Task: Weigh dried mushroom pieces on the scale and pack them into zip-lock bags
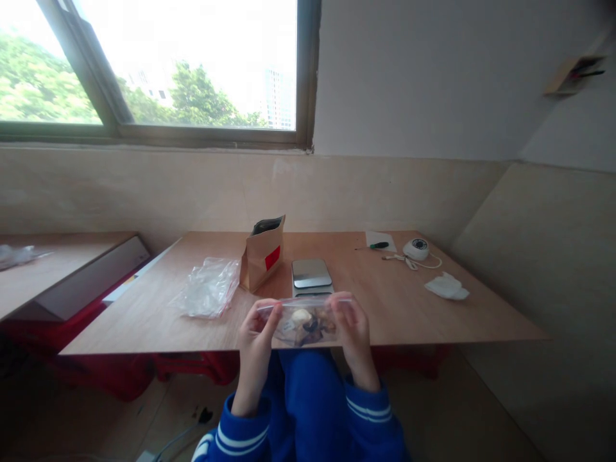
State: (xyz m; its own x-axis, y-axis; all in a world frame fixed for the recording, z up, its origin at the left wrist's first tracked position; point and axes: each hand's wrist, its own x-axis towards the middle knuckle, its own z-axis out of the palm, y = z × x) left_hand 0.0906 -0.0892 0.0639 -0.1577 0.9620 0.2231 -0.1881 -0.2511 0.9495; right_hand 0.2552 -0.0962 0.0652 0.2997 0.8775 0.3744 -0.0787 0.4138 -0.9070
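Observation:
A clear zip bag (308, 324) with pale, brown and dark pieces inside hangs in front of me at the table's near edge. My left hand (258, 324) pinches its top left corner between thumb and fingers. At the top right corner, my right hand (350, 321) grips it the same way, so the top strip is stretched between them. Just behind the bag lies a small scale (312, 274) with a shiny metal plate, its front partly hidden. An upright brown paper pouch (262, 256) with a red label stands open at the top, left of the scale.
A stack of clear plastic bags (210, 287) lies on the table's left. Toward the right are a green-handled screwdriver (379, 246) on white paper, a white dome camera (416, 249) with its cable, and a crumpled white tissue (446, 287). Red stools (197, 367) stand beneath.

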